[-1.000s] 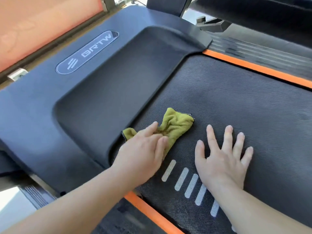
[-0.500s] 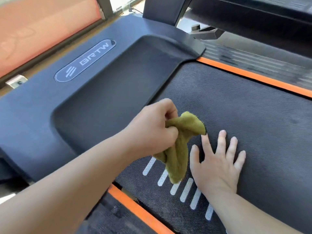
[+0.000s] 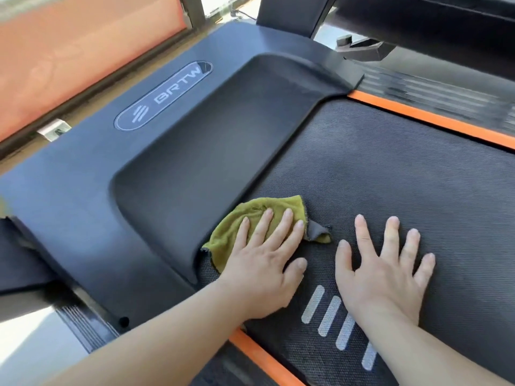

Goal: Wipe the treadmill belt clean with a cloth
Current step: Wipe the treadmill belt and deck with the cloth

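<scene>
Olive-green terry cloth [image 3: 237, 221]: spread on the black textured treadmill belt [image 3: 390, 176], at the belt end, its edge touching the lip of the dark blue-grey plastic motor cover [image 3: 83, 196]. The corner away from the cover is folded over, grey underside up.

Left hand [image 3: 262, 263]: flat on the cloth, four fingers straight, pressing down. The thumb lies off the cloth on bare belt. Nothing gripped.

Right hand [image 3: 387, 271]: palm down on the belt, fingers splayed, holding nothing. It is farther from the cover than the left hand, just beside the folded corner and not touching it.

White slanted stripes [image 3: 330, 316] on the belt show between the wrists. An orange edge strip [image 3: 434, 119] runs from the cover along the belt's far side.
</scene>
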